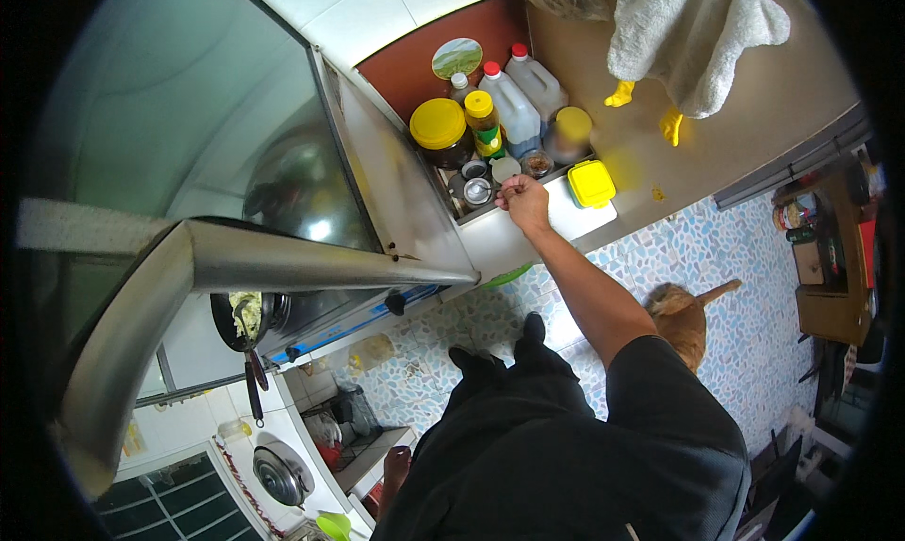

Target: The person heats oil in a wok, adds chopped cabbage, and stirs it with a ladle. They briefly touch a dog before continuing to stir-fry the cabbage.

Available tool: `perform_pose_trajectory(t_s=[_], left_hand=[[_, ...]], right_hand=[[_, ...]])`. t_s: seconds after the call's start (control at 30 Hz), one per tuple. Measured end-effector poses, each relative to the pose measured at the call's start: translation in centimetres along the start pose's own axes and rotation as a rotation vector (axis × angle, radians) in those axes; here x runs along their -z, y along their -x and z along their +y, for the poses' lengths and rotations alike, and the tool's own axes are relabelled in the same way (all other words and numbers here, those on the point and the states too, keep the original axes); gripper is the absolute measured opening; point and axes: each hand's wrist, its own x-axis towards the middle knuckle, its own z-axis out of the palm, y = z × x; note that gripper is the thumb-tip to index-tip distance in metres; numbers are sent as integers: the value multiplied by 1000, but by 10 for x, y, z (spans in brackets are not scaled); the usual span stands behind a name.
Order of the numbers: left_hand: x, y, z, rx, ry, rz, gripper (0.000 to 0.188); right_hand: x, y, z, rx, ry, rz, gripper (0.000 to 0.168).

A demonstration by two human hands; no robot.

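Observation:
My right hand (524, 200) reaches over the front of a condiment tray (466, 217). Its fingers pinch what looks like a thin spoon handle (488, 188), which leads into a small round open jar (477, 196). Close by are a pale round lid (505, 169) and an open jar of reddish-brown seasoning (537, 163). Right of the hand stands a yellow-lidded box (591, 184). My left hand (397, 462) hangs low beside my body, partly hidden by my dark clothing; its fingers look curled, and whether it holds anything is unclear.
A range hood with a metal edge (311, 258) juts out at left. Below it, a pan (228, 322) holds chopped pale-green food and a spatula. Bottles (512, 110) and a yellow-lidded jar (438, 125) fill the tray. A brown animal (682, 322) is on the floor behind my right arm.

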Motion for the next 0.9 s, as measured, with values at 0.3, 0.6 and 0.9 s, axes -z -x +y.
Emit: perform_pose_trajectory(t_s=[0.3, 0.6, 0.9], left_hand=[[47, -99, -22, 364, 1081, 22, 35], [174, -137, 33, -271, 1849, -267, 64], [275, -132, 61, -220, 2031, -261, 86]], right_hand=[[40, 87, -52, 98, -41, 74, 8], [33, 265, -74, 157, -13, 138, 9], [-86, 463, -33, 51, -67, 153, 8]])
